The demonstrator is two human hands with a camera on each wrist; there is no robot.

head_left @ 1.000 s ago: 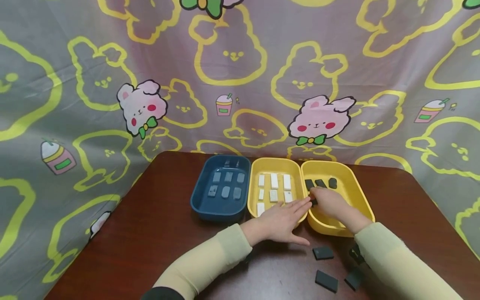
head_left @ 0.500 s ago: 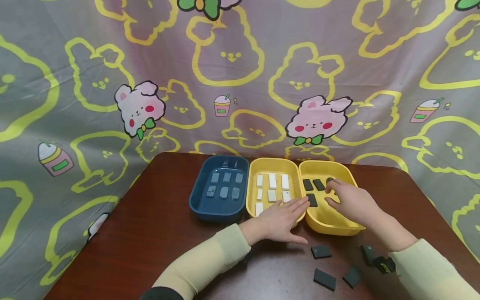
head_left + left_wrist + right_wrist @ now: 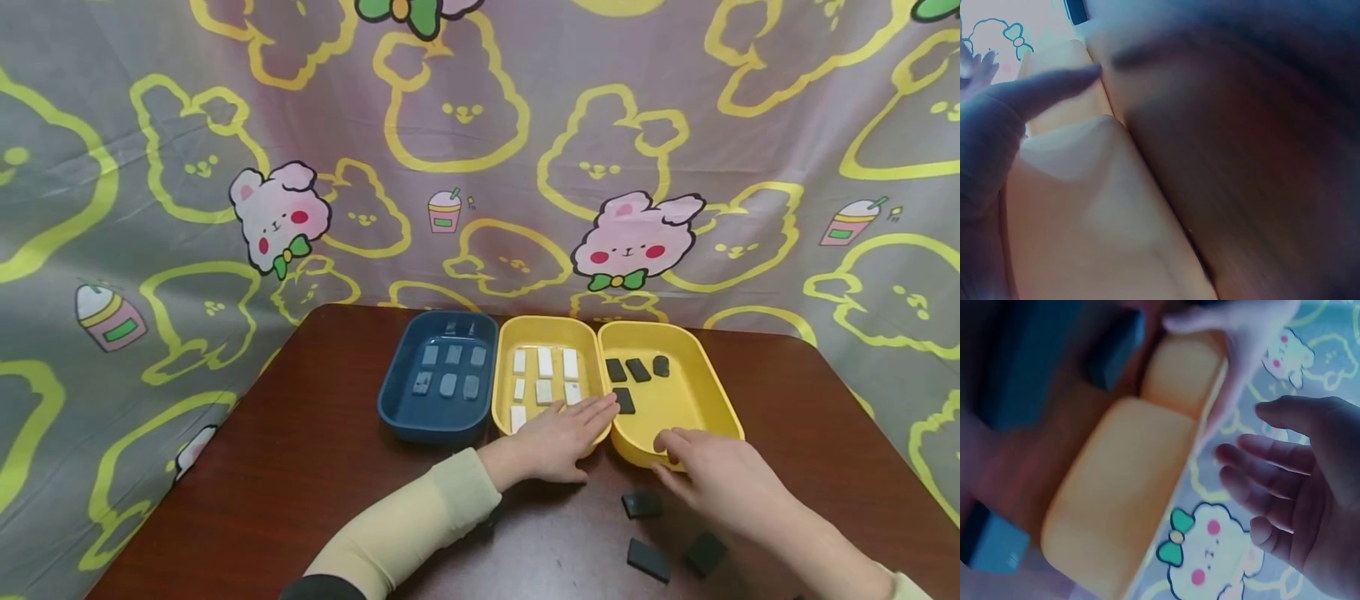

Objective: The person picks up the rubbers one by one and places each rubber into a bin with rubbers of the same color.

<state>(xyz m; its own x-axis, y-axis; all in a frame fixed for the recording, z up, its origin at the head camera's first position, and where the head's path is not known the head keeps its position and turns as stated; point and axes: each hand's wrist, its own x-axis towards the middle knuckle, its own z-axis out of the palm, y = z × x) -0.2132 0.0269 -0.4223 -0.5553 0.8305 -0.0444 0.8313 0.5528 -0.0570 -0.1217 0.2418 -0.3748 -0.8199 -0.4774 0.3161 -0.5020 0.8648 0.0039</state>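
Low over the front edge of the right yellow bin [image 3: 678,408], my right hand [image 3: 720,479] hangs with loosely bent fingers and an empty grasp, as the right wrist view also shows. Several flat black rectangular pieces sit at that bin's back left, one of them a black piece [image 3: 624,401] in a second row. Below the hand, a black piece [image 3: 642,503], another black piece [image 3: 649,560] and a third black piece [image 3: 705,553] lie on the table. My left hand [image 3: 551,440] rests with extended fingers on the front rim of the middle yellow bin [image 3: 551,331].
The middle bin contains several white pieces [image 3: 545,362] in rows. At the left end of the line stands a blue bin [image 3: 431,425] with several grey pieces [image 3: 453,355]. Behind the dark wooden table [image 3: 285,467] hangs a patterned curtain [image 3: 495,183].
My right hand has let go of a black piece in the second row of the right bin, then drawn back toward me over its front edge. My left thumb has moved in closer.
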